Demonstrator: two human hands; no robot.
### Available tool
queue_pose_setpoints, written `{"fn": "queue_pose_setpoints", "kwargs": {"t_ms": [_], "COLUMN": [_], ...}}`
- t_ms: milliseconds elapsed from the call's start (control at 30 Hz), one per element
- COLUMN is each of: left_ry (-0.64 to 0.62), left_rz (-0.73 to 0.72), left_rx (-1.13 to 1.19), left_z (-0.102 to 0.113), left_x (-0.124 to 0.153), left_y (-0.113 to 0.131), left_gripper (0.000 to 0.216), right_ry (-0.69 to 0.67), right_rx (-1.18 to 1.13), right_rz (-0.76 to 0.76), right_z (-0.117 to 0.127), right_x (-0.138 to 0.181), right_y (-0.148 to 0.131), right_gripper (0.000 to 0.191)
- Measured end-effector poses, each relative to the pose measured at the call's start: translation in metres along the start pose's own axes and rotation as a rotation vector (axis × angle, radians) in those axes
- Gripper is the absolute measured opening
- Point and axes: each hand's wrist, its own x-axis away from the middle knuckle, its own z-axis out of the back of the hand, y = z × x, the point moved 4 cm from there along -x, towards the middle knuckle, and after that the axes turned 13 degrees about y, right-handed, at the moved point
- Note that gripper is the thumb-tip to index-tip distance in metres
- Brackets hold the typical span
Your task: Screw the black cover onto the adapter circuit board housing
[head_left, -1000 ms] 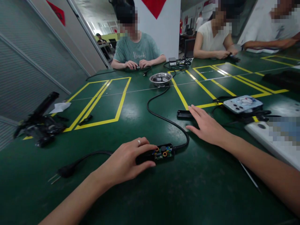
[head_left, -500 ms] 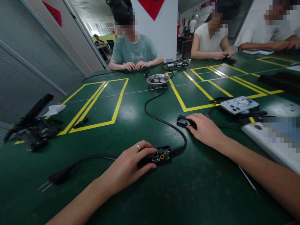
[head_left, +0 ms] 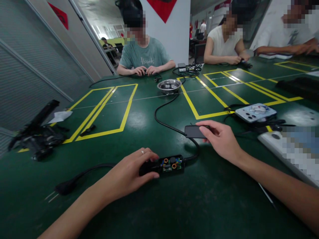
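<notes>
My left hand (head_left: pixel 129 171) rests on the green table and grips the left end of an open black power adapter (head_left: pixel 167 165), whose circuit board with orange and blue parts shows. A black cable (head_left: pixel 166 124) runs from its right end toward a metal bowl (head_left: pixel 169 85). A second cable leads left to a two-pin plug (head_left: pixel 64 188). My right hand (head_left: pixel 222 139) is lifted slightly above the table and pinches a flat black cover (head_left: pixel 194 131), held over the cable just beyond the adapter.
A phone in a patterned case (head_left: pixel 255 112) lies on cables at right, with a white device (head_left: pixel 286 146) nearer me. Black parts (head_left: pixel 37 137) and white paper (head_left: pixel 59 116) sit at left. Yellow tape lines (head_left: pixel 124 113) mark the table. Three people work at the far side.
My right hand closed on the black cover, lifted it off the table and carried it left toward the adapter. My left hand kept its hold on the adapter.
</notes>
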Motion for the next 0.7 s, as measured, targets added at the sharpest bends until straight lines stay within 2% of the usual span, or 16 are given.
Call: {"fn": "queue_pose_setpoints", "kwargs": {"t_ms": [100,200,400,467,567,700], "left_ry": [-0.049,-0.058,-0.052,-0.059,-0.068,-0.090], "left_rz": [0.016,0.010,-0.010,-0.006,0.004,0.031], "left_rx": [0.030,0.066,0.081,0.078,0.075,0.075], "left_z": [0.001,-0.001,-0.002,-0.002,-0.002,-0.002], "left_x": [0.000,-0.001,-0.002,-0.003,-0.003,-0.004], "left_y": [-0.003,-0.001,-0.001,-0.002,-0.003,-0.002], "left_gripper": [0.020,0.019,0.021,0.021,0.019,0.017], "right_ry": [-0.268,-0.453,-0.525,-0.509,-0.469,-0.518], "right_rx": [-0.039,0.045,0.390,0.414,0.394,0.434], "right_rz": [-0.063,-0.020,0.297,0.338,0.438,0.611], "right_z": [-0.013,-0.019,-0.016,-0.018,-0.030,-0.054], "right_x": [0.012,0.020,0.020,0.023,0.033,0.053], "right_y": [-0.003,-0.006,-0.019,-0.024,-0.031,-0.036], "right_gripper": [0.034,0.040,0.040,0.040,0.051,0.055]}}
